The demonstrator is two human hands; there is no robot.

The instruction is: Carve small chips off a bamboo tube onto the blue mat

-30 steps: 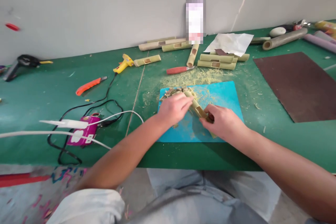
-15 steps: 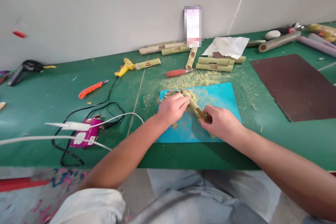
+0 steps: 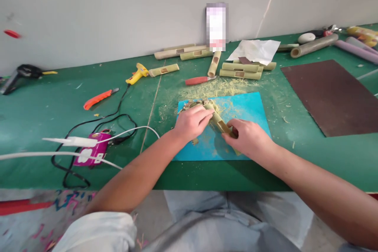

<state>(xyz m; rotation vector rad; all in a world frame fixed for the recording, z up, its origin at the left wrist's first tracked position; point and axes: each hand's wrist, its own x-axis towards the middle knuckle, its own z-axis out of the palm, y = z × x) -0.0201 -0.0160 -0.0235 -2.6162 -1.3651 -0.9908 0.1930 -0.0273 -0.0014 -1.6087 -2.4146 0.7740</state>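
Note:
A pale green bamboo tube [image 3: 217, 119] with a rectangular notch lies slantwise over a blue sheet [image 3: 251, 106]. My left hand [image 3: 193, 121] is closed on its far end, fingers bent over the top. Around the near end, my right hand [image 3: 246, 136] is closed with thumb and fingers pinching the tube. Whether the right hand also holds a small tool cannot be made out. Shavings and dust [image 3: 226, 86] are scattered over the sheet and just behind it. A red-handled knife [image 3: 197, 80] rests beyond the sheet.
Behind stand a phone [image 3: 216, 27] and several notched bamboo tubes [image 3: 240, 74], some under white paper [image 3: 255, 50]. A brown board [image 3: 333, 94] lies right. On the left are an orange cutter [image 3: 99, 98], a yellow glue gun [image 3: 138, 74] and a purple power strip [image 3: 94, 149] with cables.
The view has shifted slightly, so things on the left appear a little further left. Both hands keep their hold on the bamboo tube, with hardly any movement.

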